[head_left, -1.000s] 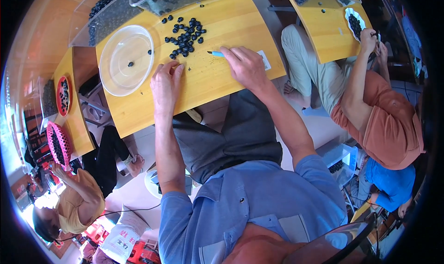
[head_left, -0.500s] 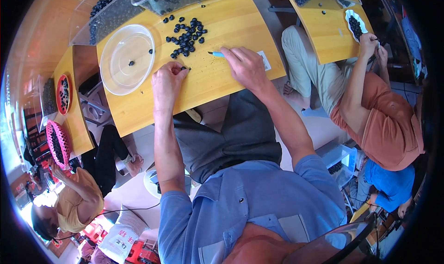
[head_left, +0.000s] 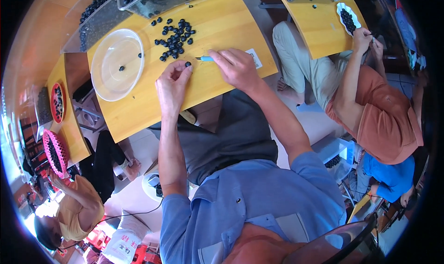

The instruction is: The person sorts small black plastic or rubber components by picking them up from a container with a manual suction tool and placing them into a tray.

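Between the thumb and fingertips of my left hand (head_left: 171, 88) is a single blueberry (head_left: 188, 64). My right hand (head_left: 238, 69) is closed round a small pointed tool with a light blue handle (head_left: 206, 58). Its thin dark tip points left at the berry, with a small gap between them; the exact kind of tip is too small to tell. Beyond my hands a loose cluster of blueberries (head_left: 175, 44) lies on the yellow table (head_left: 217, 23). Left of the cluster stands a round clear plastic bowl (head_left: 99, 86) with two berries in it.
Clear bins of blueberries (head_left: 159, 3) line the table's far edge. A white card (head_left: 253, 58) lies beyond my right hand. On the right, a person in orange (head_left: 386, 107) works over a white dish (head_left: 341, 9); another person sits at the left by a pink basket (head_left: 62, 148).
My left hand has lifted the blueberry, and the gap between it and the tool's tip has narrowed. The whole view has shifted a little.
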Tool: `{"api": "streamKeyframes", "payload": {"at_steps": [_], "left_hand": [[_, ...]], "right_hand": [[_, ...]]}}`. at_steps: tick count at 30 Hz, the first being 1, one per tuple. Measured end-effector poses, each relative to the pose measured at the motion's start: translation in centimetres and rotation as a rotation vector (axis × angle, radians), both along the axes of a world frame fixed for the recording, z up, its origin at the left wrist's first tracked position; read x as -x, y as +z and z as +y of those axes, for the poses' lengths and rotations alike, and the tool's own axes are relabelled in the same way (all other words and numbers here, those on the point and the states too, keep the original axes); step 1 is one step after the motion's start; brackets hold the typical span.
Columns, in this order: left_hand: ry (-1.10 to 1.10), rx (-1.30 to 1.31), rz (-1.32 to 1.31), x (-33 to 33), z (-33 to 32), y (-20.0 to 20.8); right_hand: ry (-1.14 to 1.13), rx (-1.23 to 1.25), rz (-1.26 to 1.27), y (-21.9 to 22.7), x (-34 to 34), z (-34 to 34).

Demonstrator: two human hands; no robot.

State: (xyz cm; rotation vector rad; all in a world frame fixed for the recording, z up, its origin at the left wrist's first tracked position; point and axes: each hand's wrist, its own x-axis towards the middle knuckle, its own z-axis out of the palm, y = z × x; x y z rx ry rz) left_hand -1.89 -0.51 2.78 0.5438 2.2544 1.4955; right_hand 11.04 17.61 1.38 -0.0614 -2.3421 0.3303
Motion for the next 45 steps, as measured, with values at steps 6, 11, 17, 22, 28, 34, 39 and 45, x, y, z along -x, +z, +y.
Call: {"api": "streamKeyframes", "payload": {"at_steps": [6,11,17,22,28,34,39,45], "left_hand": [[-0.001,-0.077,-0.036,-0.5,1.4,-0.2],[0.001,-0.07,-0.038,-0.6,1.5,0.4],[-0.004,-0.038,0.024,-0.6,1.5,0.3],[-0.017,-0.015,0.066,-0.7,1.6,0.2],[-0.019,0.027,0.098,-1.1,1.7,0.9],[0.058,-0.252,0.038,-1.1,0.6,0.9],[0.07,-0.114,0.141,0.2,-1.2,1.7],[0.263,0.041,0.507,7.7,-6.5,2.5]], "right_hand": [[0.025,0.012,0.015,0.2,0.0,-0.1],[0.033,-0.002,0.016,0.0,0.0,0.1],[0.051,-0.004,0.015,0.1,0.1,0.1],[0.038,-0.003,0.014,0.0,0.1,0.0],[0.036,-0.014,-0.005,0.1,-0.1,0.1],[-0.043,-0.016,-0.087,0.1,0.5,-0.1],[-0.051,-0.044,-0.064,-0.1,0.4,0.0],[-0.04,-0.03,-0.058,-0.2,0.4,0.0]]}}
